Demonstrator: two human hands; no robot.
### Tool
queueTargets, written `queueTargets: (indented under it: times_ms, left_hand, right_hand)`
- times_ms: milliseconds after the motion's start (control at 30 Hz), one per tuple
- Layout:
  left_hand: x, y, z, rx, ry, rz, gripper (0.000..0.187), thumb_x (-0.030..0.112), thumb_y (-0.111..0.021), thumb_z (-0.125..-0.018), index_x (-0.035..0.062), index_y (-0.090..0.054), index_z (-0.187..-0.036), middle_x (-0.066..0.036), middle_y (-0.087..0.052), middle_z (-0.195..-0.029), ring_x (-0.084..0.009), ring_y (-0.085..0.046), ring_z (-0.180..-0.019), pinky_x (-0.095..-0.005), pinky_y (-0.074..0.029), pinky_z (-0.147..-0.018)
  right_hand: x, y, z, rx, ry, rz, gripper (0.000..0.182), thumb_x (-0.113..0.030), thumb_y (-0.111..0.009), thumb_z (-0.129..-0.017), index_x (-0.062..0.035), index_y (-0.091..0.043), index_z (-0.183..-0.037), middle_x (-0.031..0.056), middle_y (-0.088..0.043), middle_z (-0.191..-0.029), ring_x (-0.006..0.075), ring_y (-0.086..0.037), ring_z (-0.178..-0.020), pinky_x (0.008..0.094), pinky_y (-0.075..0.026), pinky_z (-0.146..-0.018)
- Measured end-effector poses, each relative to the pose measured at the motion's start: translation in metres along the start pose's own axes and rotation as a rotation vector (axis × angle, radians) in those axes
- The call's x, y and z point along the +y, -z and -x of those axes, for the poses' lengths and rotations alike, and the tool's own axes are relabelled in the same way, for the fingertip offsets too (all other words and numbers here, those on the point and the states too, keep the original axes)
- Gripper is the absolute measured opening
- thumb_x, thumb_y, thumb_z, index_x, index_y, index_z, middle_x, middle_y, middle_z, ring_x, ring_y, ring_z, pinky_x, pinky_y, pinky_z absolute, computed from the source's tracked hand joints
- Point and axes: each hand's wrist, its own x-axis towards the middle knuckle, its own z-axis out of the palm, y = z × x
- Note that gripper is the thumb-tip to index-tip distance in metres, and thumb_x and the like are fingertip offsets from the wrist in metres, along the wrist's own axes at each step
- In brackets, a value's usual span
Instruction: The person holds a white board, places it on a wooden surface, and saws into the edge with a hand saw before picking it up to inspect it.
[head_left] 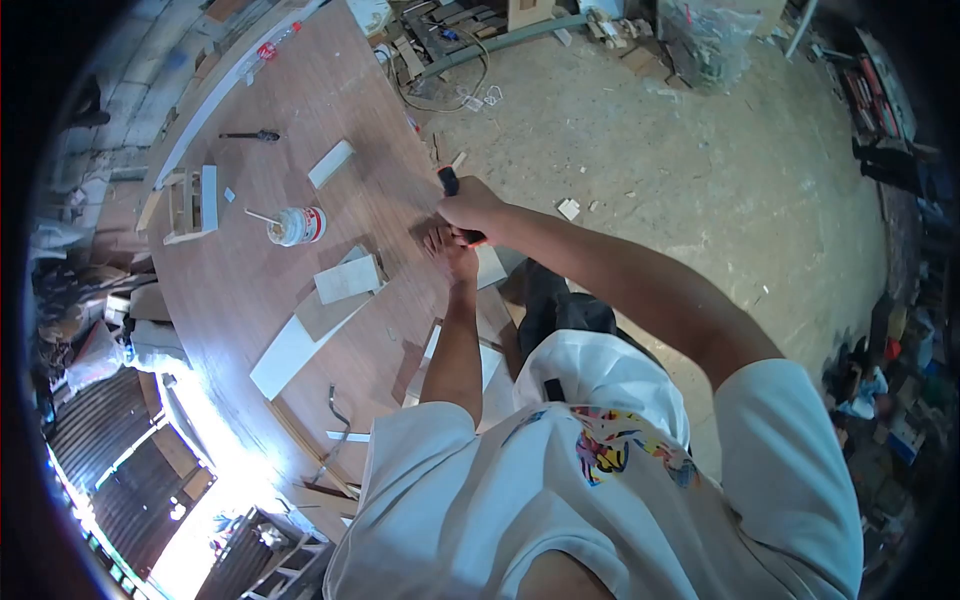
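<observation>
My right hand [472,207] is closed around a black-and-orange handled tool [448,181] at the table's edge; its exact kind is hidden by my fingers. Just below it, my left hand [455,258] presses down at the edge with fingers stretched out, close to the tool's lower orange end. A white-faced board piece [490,266] shows beside my left wrist. Further in on the tabletop, a small white block [347,280] rests over a longer white-faced board [285,358].
The brown table [300,110] carries an open jar [297,226] with a stick in it, a white strip [331,163], a dark tool [250,135], a small wooden frame [192,205] and a plastic bottle [279,41]. Scraps [569,209] lie on the concrete floor [700,190].
</observation>
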Motion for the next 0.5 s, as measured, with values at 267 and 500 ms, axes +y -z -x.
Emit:
queueTargets:
  times_ms: [267,500]
  left_hand:
    - [0.019,0.019,-0.004,0.088,0.057,0.212,0.037,0.013,-0.063,-0.073,0.0042,-0.049,-0.106,-0.016,-0.050,-0.101,-0.0369,-0.045,-0.097,-0.0486,-0.035,-0.089]
    - [0.016,0.024,-0.004,0.106,-0.050,0.141,0.036,0.016,-0.063,-0.072,0.0036,-0.051,-0.103,-0.016,-0.051,-0.102,-0.0369,-0.045,-0.098,-0.0488,-0.035,-0.090]
  right_hand:
    - [-0.045,-0.028,0.031,0.106,-0.037,0.162,0.010,-0.002,-0.052,-0.075,0.0078,-0.055,-0.077,0.0135,-0.057,-0.063,0.0195,-0.055,-0.047,0.0333,-0.043,-0.038]
    - [-0.105,-0.021,0.121,-0.051,-0.053,0.154,0.007,0.001,-0.047,-0.078,0.0058,-0.048,-0.074,0.0099,-0.049,-0.056,0.0163,-0.050,-0.044,0.0313,-0.038,-0.036]
